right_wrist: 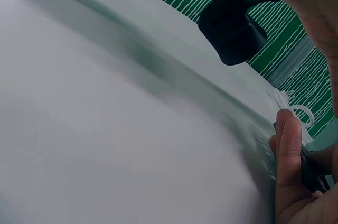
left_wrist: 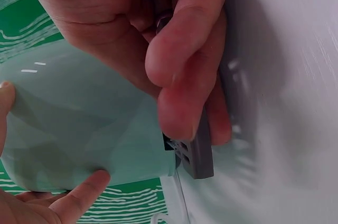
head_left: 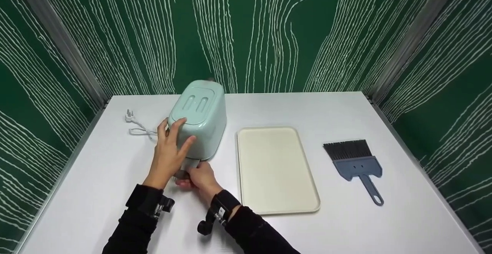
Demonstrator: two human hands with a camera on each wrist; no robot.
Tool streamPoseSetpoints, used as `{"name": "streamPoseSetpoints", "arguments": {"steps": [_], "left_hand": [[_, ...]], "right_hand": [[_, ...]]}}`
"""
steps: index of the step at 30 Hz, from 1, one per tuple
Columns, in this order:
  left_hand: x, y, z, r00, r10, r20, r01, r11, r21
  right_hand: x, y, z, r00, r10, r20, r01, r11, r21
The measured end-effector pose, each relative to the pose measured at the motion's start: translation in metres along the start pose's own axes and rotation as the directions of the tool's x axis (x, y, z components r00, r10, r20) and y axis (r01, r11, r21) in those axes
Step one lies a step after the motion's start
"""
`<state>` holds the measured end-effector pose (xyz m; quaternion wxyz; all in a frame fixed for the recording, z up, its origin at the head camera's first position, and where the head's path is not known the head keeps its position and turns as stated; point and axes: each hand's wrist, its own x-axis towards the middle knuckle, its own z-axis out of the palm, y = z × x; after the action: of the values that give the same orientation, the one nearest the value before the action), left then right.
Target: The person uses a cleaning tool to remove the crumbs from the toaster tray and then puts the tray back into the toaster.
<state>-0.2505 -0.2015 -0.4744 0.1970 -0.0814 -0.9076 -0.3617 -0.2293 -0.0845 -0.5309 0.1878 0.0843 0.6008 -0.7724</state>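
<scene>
A mint-green toaster [head_left: 198, 119] with a lid on top stands left of the middle of the table. My left hand [head_left: 168, 154] rests on its near end, fingers spread along the upper edge; in the left wrist view a finger [left_wrist: 87, 195] touches the green wall. Low at that same end, my right hand [head_left: 202, 177] grips the grey handle [left_wrist: 199, 152] of a crumb tray [head_left: 191, 164]. Part of this metal tray shows outside the toaster. Curled fingers [right_wrist: 289, 152] cover most of the handle in the right wrist view.
A white cord with a plug [head_left: 130, 116] lies left of the toaster. To its right is a cream rectangular tray [head_left: 275, 169], and farther right a blue-grey hand brush [head_left: 355, 165] with black bristles. Green patterned walls [head_left: 269, 35] border the white table.
</scene>
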Motion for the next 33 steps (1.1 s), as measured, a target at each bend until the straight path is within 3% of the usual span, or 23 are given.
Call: {"name": "streamPoseSetpoints", "arguments": {"steps": [15, 33], "left_hand": [[0.000, 0.000, 0.001, 1.000, 0.007, -0.012, -0.006, 1.000, 0.002], [-0.001, 0.000, 0.001, 1.000, 0.017, -0.020, -0.018, 1.000, -0.004]], "right_hand": [[-0.004, 0.002, -0.001, 1.000, 0.007, 0.026, -0.005, 0.998, -0.066], [-0.014, 0.005, 0.000, 0.998, 0.044, 0.047, -0.042, 0.998, -0.047]]}}
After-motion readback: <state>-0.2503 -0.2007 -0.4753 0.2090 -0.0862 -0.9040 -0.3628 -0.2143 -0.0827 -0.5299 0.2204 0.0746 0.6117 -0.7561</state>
